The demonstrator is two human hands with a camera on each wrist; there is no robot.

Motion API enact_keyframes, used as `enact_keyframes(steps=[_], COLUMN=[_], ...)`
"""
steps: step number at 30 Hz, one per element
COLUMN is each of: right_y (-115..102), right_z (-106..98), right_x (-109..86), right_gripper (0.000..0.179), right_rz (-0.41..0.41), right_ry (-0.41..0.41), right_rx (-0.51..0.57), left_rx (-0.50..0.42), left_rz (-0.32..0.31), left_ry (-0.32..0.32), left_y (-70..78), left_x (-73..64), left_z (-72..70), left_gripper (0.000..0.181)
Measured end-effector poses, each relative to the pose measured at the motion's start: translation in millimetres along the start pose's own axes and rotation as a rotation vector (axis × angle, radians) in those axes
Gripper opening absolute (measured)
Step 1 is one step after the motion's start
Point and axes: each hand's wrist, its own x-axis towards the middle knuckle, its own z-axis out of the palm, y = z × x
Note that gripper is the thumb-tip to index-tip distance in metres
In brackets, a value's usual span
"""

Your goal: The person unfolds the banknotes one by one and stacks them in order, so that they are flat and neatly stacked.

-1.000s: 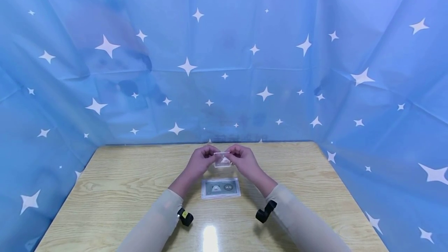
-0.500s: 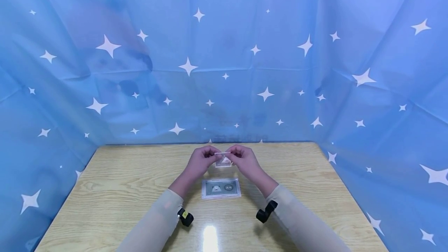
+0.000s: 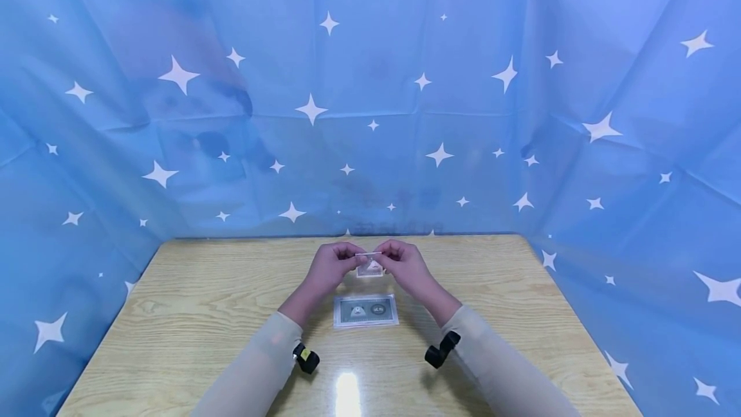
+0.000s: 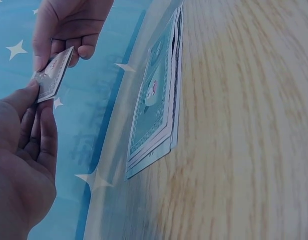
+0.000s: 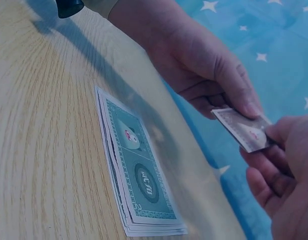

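Between both hands is a small folded play banknote (image 3: 370,269), a pale printed piece with a white figure on it, held up above the far part of the table. My left hand (image 3: 331,267) pinches its left side between thumb and fingers. On the right side, my right hand (image 3: 408,268) pinches it the same way. The left wrist view shows the folded note (image 4: 54,75) tilted, thumbs on the printed face and fingers behind. Below the hands, nearer the body, lies a stack of flat green play banknotes (image 3: 366,312), its edges slightly uneven in the right wrist view.
The wooden table (image 3: 220,301) has rounded far corners. Behind it and at both sides hangs a blue curtain (image 3: 370,147) with white stars. A black wrist camera (image 3: 305,359) sits on the left sleeve and another wrist camera (image 3: 441,351) on the right.
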Motion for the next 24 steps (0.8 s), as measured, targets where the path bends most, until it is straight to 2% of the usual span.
enact_keyframes(steps=[6,10,16,20,24], right_y=[-3,0,1,0,1], right_z=[-2,-4,-10,-16,-19], right_x=[-1.8,-1.6,-2.4,-3.5,-2.6], right_gripper=[0.01,0.017,0.031,0.028,0.025], right_rz=[-0.02,-0.039,-0.102,-0.104,-0.097], right_ry=[-0.014,-0.028,-0.119,-0.181,-0.195], right_rx=[-0.008,-0.019,-0.063,-0.066,-0.046], left_rx=[-0.002,-0.011,-0.023,-0.053,-0.077], left_rz=[-0.027,-0.014,0.016,0.025,0.021], left_ry=[-0.003,-0.015,-0.029,-0.046,-0.07], left_y=[1.6,1.4,-0.4,-2.1,-1.7], left_x=[-0.2,-0.1,-0.6,-1.0,-1.6], left_z=[-0.9,-2.0,-3.3,-4.0,-4.5], left_gripper=[0.011,0.013,0.015,0.016,0.016])
